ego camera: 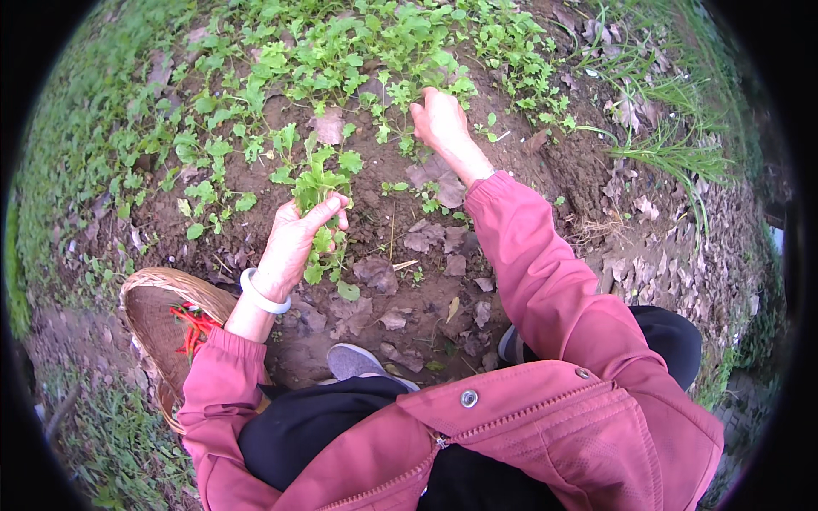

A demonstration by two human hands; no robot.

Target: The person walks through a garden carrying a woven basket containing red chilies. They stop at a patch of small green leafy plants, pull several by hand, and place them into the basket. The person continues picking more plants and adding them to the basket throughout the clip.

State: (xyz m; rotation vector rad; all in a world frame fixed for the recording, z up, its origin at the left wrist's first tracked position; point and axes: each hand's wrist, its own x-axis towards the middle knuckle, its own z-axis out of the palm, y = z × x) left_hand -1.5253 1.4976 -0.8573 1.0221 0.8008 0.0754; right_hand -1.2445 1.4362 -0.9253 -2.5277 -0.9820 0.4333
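Note:
In my left hand [295, 239] is a small bunch of leafy green seedlings [316, 182], pinched between thumb and fingers. Lobed leaves stick out above the grip and hang below it. My right hand [441, 121] reaches farther out, low at the near edge of the growing greens [383, 57]. Its fingers are bent down among the stems, and the fingertips are hidden, so whether they grip a plant cannot be told. A wicker basket [144, 319] stands beside my left forearm, partly covered by the sleeve. Red chili peppers [192, 326] lie inside it.
Dense seedlings cover the bed ahead and to the left. Dry leaves [377, 274] litter the brown soil near my shoe [358, 361]. Long grassy blades [671, 156] grow at the right, and low weeds [128, 441] lie behind the basket.

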